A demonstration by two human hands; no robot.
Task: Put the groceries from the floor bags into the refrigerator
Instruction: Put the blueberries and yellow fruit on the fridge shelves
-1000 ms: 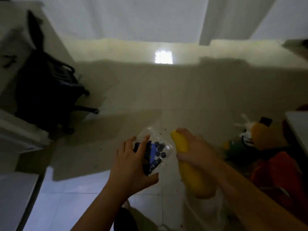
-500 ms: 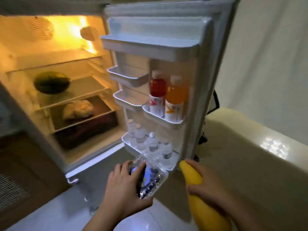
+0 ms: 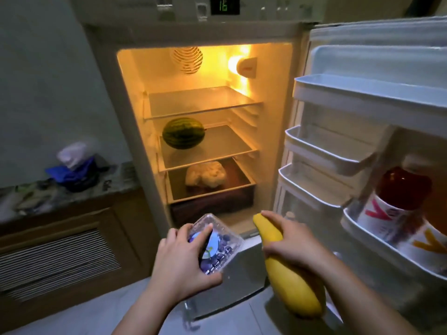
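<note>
Left hand (image 3: 179, 259) fingers grip one berry box (image 3: 216, 243); right hand (image 3: 290, 240) apparently one squash (image 3: 290, 286)

A watermelon (image 3: 183, 133) lies on the refrigerator's middle shelf (image 3: 217, 151); a pale wrapped lump (image 3: 205, 175) on the shelf below.

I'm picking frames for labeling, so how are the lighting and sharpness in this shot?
Head view: warm glare from the lamp blows out the refrigerator's upper right corner; the room around is dim; the counter clutter at left and the door bottles are blurred; wide-angle distortion bends the door edges.
</note>
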